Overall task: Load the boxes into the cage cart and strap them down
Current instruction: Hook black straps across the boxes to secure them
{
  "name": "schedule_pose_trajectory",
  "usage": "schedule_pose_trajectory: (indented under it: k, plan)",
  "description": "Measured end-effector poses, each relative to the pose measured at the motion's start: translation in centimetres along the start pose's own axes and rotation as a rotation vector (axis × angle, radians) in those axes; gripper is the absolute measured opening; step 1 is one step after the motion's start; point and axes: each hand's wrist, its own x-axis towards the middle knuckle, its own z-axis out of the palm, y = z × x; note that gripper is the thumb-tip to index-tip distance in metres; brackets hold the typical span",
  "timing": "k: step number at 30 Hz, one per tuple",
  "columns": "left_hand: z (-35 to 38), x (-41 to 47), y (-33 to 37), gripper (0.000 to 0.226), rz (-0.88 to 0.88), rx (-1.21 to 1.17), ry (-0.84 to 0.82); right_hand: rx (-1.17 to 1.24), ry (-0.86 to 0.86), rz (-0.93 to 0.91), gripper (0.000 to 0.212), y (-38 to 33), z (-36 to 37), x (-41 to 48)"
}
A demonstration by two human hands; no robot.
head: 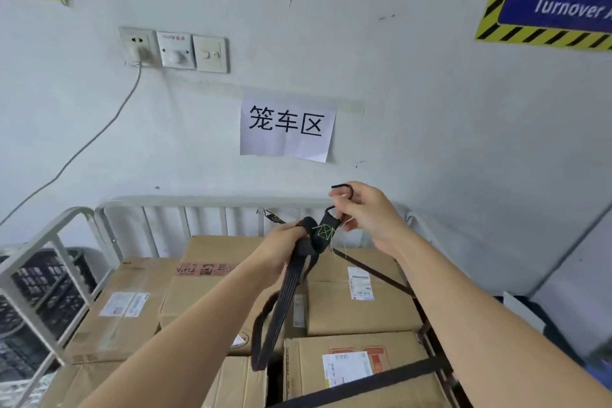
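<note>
The cage cart (212, 200) stands against the wall, and everything here is told from it. Inside the cart sit the boxes (357, 301), brown cardboard ones packed close together, so the loading looks done. One black strap (371, 381) already lies flat across the near boxes, and another thin one runs slanted over the box on the right. Above the boxes, near the cart's back rail, the person holds up a folded black strap bundle (284, 295). Its long side hangs almost straight down toward the boxes, with the loops dangling low. The left hand (281, 243) is closed around the top of the bundle. The right hand (367, 212) is just beside it, a bit higher and closer to the back rail. Its fingers pinch the metal hook (344, 189) at the strap's end, and the hook's open curve points up and left. The back rail is just behind the hook and a little lower. I think the next job is to shake the bundle loose and catch the hook on the cart. The right hand is nearer to the rail, so it should do the hooking.
</note>
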Motion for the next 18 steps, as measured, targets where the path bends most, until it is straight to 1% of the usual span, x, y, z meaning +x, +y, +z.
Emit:
schedule_pose_trajectory:
  k: [1, 3, 4, 6, 7, 8, 9, 10, 12, 14, 16, 18]
  plan:
    - [0.1, 0.5, -0.1, 0.024, 0.008, 0.018, -0.074, 0.030, 0.039, 0.006, 0.011, 0.4, -0.3, 0.6]
    - [0.0, 1.5, -0.5, 0.013, 0.015, 0.046, -0.166, 0.050, 0.147, 0.015, 0.014, 1.4, -1.1, 1.5]
    - [-0.2, 2.1, -0.8, 0.013, 0.002, 0.047, -0.221, 0.054, 0.204, 0.019, 0.015, 1.8, -1.5, 2.0]
    - [-0.3, 2.9, -1.2, 0.028, -0.068, 0.084, -0.378, 0.053, 0.308, 0.027, 0.016, 2.8, -2.5, 2.7]
    - [-0.1, 3.2, -1.5, 0.026, -0.094, 0.113, -0.461, 0.055, 0.352, 0.033, 0.016, 3.4, -3.0, 3.0]
    - [0.2, 3.4, -1.6, 0.018, -0.099, 0.133, -0.535, 0.064, 0.389, 0.040, 0.015, 4.0, -3.4, 3.3]
    - [0.7, 3.7, -1.7, 0.014, -0.104, 0.126, -0.595, 0.083, 0.424, 0.050, 0.014, 4.6, -3.9, 3.7]
    - [1.2, 4.1, -1.8, 0.015, -0.129, 0.101, -0.631, 0.112, 0.460, 0.065, 0.013, 5.2, -4.3, 4.0]
    - [2.6, 4.8, -1.9, 0.016, -0.180, 0.058, -0.668, 0.172, 0.507, 0.109, 0.012, 6.6, -5.2, 4.7]
    - [4.1, 6.0, -2.4, 0.018, -0.199, 0.114, -0.682, 0.222, 0.497, 0.168, 0.009, 8.0, -6.2, 5.3]
    - [6.0, 7.3, -3.3, 0.021, -0.195, 0.132, -0.646, 0.322, 0.483, 0.230, 0.013, 9.3, -7.3, 5.9]
    - [7.6, 8.7, -4.2, 0.029, -0.185, 0.054, -0.594, 0.451, 0.481, 0.289, 0.017, 10.2, -8.6, 6.5]
